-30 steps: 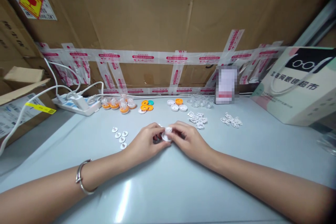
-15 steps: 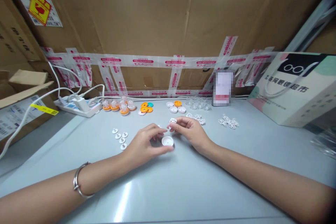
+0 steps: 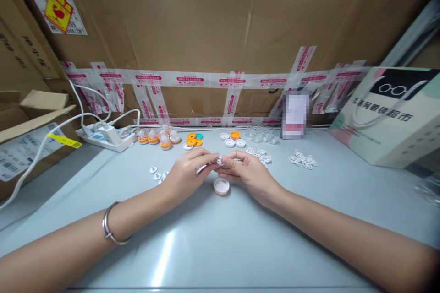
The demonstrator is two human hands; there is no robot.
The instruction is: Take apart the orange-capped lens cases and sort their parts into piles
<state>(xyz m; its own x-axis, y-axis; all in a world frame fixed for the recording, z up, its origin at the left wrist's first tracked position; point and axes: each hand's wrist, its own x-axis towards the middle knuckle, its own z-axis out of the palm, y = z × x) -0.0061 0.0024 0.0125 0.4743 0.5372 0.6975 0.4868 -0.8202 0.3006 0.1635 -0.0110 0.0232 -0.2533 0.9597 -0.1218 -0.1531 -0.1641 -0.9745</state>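
Note:
Between the fingertips of both hands is a small white openwork plastic piece [image 3: 220, 160]. My right hand [image 3: 252, 171] pinches it from the right. From the left, my left hand [image 3: 190, 169] closes its fingertips on the same piece. Just below the hands, a round white cup with an orange base [image 3: 222, 187] stands on the table, touched by neither hand. Several white discs with stems [image 3: 157, 176] lie left of my left hand, which partly covers them. Beyond my right hand are more white openwork pieces [image 3: 263, 155].
Along the back stand clear-domed orange pieces [image 3: 165, 139], coloured rings [image 3: 194, 141], round cups [image 3: 235, 135] and clear domes [image 3: 263, 135]. More white openwork parts [image 3: 303, 159] lie right. A phone [image 3: 294, 114], paper bag [image 3: 378, 119] and power strip [image 3: 106, 139] border the table [image 3: 240, 247].
My left hand has left the round cup and risen to the white openwork piece, meeting my right hand there. The cup stays on the table. The view has shifted slightly.

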